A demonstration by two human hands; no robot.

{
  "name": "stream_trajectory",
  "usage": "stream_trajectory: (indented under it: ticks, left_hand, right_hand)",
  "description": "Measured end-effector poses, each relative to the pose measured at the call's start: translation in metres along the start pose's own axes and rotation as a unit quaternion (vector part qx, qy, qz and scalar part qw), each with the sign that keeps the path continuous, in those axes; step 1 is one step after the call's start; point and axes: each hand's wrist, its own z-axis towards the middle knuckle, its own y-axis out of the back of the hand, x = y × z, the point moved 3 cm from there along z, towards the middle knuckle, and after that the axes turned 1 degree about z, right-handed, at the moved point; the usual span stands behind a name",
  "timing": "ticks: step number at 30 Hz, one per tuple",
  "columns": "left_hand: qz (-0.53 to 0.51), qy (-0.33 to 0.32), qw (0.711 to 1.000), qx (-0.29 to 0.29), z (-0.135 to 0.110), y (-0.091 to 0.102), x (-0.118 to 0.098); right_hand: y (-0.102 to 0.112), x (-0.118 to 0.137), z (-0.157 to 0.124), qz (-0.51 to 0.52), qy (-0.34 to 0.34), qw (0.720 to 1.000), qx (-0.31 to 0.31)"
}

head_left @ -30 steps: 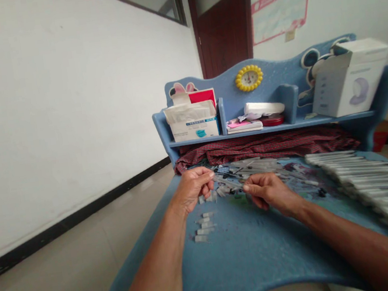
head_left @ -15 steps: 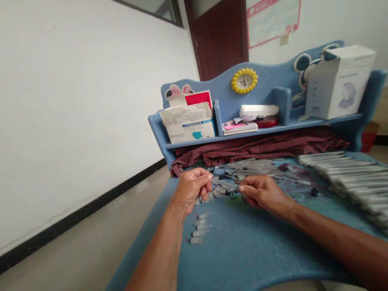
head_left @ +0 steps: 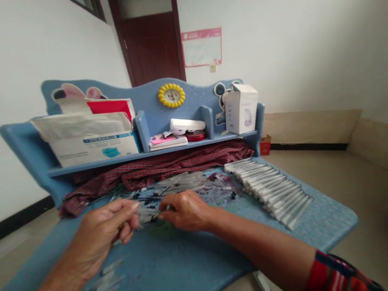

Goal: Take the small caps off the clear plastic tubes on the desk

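My left hand point(head_left: 113, 225) is closed in a pinch above the left part of the blue desk point(head_left: 150, 275). A slim translucent piece point(head_left: 139, 215) shows at its fingertips, blurred against the parts behind. Just to the right, my right hand point(head_left: 186, 212) is also closed, thumb and forefinger pressed together on something thin, mostly hidden. Beyond both hands lies a loose spread of clear plastic tubes point(head_left: 184, 181) mixed with small dark parts. Several short translucent pieces point(head_left: 103, 288) lie in a row near my left forearm.
Many slim pen-like tubes point(head_left: 271, 188) are stacked in a slanting row at the desk's right. A checked red cloth point(head_left: 154, 169) lies under the shelf point(head_left: 110, 161). On the shelf stand a mask box point(head_left: 94, 148), papers point(head_left: 168, 142) and a white carton point(head_left: 241, 110).
The view has swung right, so the desk appears farther left. Both hands stay closed and close to each other; the thin rod seen between them earlier is no longer clear.
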Motion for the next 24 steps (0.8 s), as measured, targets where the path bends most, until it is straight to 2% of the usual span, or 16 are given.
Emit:
stream_trajectory:
  ticks: [6, 11, 14, 19, 21, 24]
  left_hand:
    - [-0.004, 0.017, 0.999, -0.038, 0.001, 0.004, -0.002]
    - [0.053, 0.007, 0.998, -0.023, 0.0, 0.005, -0.005]
    - [0.087, -0.01, 0.996, -0.011, -0.001, 0.004, -0.004]
    - [0.146, -0.014, 0.989, 0.005, 0.0, 0.0, 0.0]
    - [0.165, -0.009, 0.986, 0.014, 0.0, -0.003, 0.0]
    - [0.181, -0.002, 0.983, 0.031, -0.002, -0.008, -0.004]
  right_hand:
    - [0.031, 0.013, 0.002, -0.165, 0.023, 0.982, 0.084]
    - [0.065, 0.009, -0.014, -0.27, 0.05, 0.952, 0.137]
    - [0.095, -0.014, -0.038, -0.3, 0.028, 0.941, 0.156]
    - [0.151, -0.077, -0.093, -0.292, -0.096, 0.941, 0.143]
    - [0.165, -0.1, -0.113, -0.28, -0.139, 0.941, 0.132]
    - [0.174, -0.122, -0.134, -0.261, -0.16, 0.943, 0.132]
